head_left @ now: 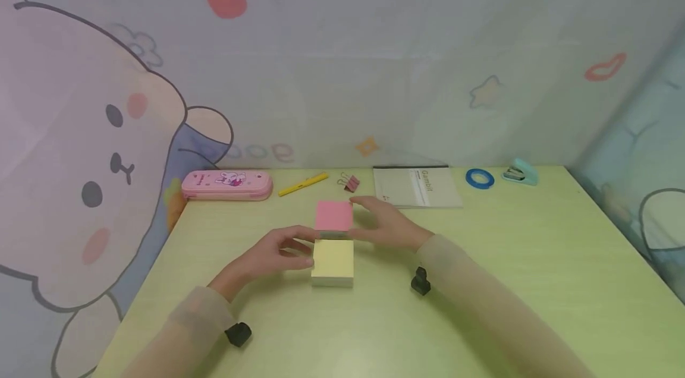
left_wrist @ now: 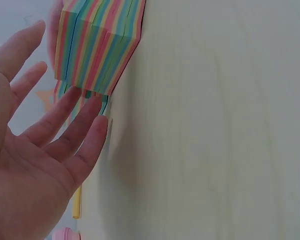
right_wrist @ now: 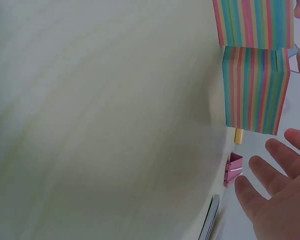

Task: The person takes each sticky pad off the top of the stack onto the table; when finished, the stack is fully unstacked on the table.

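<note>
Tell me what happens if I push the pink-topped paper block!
The pink-topped paper block would probably slide, not roll, because it's square and lies flat. It may feel solid, since its striped layers look packed together. It could also bump the yellow-topped block, which sits right in front.

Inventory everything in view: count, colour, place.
Yellow-topped square paper block: one, striped sides, nearer the person
Pink-topped square paper block: one, striped sides, beyond it
Oblong pencil case: one, pink, far left
Slim pen: one, yellow, right of the case
Binder clip: at least one, pink, beyond the blocks
Gambit notebook: one, pale grey, right of the clip
Ring of tape: one, blue, right of the notebook
Stapler: one, mint, far right
Tabletop: one, pale green, beneath these
Cartoon-printed backdrop: one, mostly pale, behind
Wrist devices: two, black, at the wrists
Sleeves: two, cream, forearms
Left hand: one, bare, left of the blocks
Right hand: one, bare, right of the pink-topped block
</note>
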`<state>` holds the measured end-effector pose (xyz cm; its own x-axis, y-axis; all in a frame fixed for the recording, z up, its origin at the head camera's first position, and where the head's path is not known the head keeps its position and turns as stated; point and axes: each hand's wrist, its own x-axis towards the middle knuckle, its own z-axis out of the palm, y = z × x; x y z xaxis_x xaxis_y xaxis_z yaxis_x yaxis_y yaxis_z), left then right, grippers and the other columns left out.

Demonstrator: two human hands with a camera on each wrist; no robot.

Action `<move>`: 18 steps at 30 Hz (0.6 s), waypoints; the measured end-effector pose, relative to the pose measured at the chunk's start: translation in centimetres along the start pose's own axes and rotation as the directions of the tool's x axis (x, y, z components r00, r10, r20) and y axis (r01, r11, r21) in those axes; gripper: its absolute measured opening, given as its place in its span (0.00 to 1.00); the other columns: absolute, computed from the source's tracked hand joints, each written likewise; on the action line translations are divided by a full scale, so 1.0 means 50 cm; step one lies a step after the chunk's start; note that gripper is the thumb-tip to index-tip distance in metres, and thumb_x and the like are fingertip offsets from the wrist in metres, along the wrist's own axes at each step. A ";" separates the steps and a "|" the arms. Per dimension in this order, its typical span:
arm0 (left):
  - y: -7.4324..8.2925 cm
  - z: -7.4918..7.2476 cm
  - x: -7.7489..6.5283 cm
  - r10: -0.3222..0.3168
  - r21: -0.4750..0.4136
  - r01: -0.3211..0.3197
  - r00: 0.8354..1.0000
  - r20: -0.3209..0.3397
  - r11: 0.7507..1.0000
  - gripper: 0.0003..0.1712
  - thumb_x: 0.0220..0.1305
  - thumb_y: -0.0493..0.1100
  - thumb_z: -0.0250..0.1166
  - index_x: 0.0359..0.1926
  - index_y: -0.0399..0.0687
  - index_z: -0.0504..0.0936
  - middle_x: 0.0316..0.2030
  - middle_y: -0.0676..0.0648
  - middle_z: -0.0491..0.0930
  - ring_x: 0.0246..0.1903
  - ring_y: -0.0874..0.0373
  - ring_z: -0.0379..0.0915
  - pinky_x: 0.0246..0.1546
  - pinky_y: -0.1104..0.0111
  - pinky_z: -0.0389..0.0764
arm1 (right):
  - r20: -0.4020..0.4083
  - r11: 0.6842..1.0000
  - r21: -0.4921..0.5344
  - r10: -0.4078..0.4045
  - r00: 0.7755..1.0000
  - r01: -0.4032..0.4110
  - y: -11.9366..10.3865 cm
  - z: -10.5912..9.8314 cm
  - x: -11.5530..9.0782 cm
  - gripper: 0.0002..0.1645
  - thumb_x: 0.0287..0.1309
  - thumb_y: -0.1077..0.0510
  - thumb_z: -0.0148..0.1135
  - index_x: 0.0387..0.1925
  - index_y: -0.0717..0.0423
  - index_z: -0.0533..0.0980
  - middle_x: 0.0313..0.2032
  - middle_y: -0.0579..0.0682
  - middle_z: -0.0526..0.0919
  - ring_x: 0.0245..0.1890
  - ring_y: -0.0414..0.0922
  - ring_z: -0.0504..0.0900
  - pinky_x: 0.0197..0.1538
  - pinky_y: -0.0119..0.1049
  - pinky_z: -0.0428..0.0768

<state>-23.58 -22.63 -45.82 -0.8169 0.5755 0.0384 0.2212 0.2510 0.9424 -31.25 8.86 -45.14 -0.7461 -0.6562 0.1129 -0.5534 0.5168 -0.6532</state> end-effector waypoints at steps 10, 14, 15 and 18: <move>0.000 0.017 0.005 -0.028 0.038 0.028 1.000 -0.005 0.999 0.28 0.68 0.41 0.74 0.67 0.48 0.80 0.68 0.43 0.76 0.63 0.40 0.76 0.64 0.47 0.77 | 0.015 0.999 -0.037 0.034 0.999 -0.033 -0.004 0.011 0.027 0.54 0.63 0.38 0.73 0.79 0.58 0.62 0.77 0.54 0.67 0.78 0.54 0.63 0.77 0.52 0.61; -0.001 0.019 0.006 -0.041 0.058 0.042 0.999 -0.008 0.997 0.30 0.66 0.42 0.75 0.68 0.50 0.80 0.69 0.44 0.76 0.63 0.41 0.76 0.63 0.48 0.77 | 0.015 0.999 -0.036 0.024 1.000 -0.023 -0.008 0.012 0.032 0.54 0.61 0.40 0.75 0.78 0.62 0.63 0.75 0.57 0.70 0.76 0.56 0.66 0.76 0.54 0.64; -0.003 0.019 0.006 -0.043 0.063 0.044 0.999 -0.009 0.997 0.30 0.66 0.42 0.76 0.68 0.50 0.81 0.69 0.44 0.75 0.63 0.41 0.76 0.63 0.48 0.78 | 0.014 0.999 -0.033 0.023 1.000 -0.023 -0.010 0.013 0.033 0.54 0.61 0.41 0.76 0.78 0.63 0.63 0.74 0.58 0.71 0.76 0.56 0.67 0.76 0.55 0.64; -0.009 0.018 0.007 -0.045 0.071 0.046 0.999 -0.010 0.996 0.30 0.66 0.42 0.76 0.68 0.51 0.81 0.70 0.45 0.75 0.62 0.42 0.77 0.62 0.50 0.78 | 0.011 0.999 -0.043 0.024 1.000 -0.023 -0.010 0.014 0.037 0.55 0.60 0.41 0.77 0.77 0.63 0.64 0.72 0.58 0.73 0.73 0.56 0.70 0.74 0.55 0.67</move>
<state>-23.46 -21.84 -46.52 -0.8316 0.5554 -0.0007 0.2206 0.3314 0.9173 -32.10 6.99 -45.11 -0.7549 -0.6497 0.0896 -0.5515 0.5550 -0.6228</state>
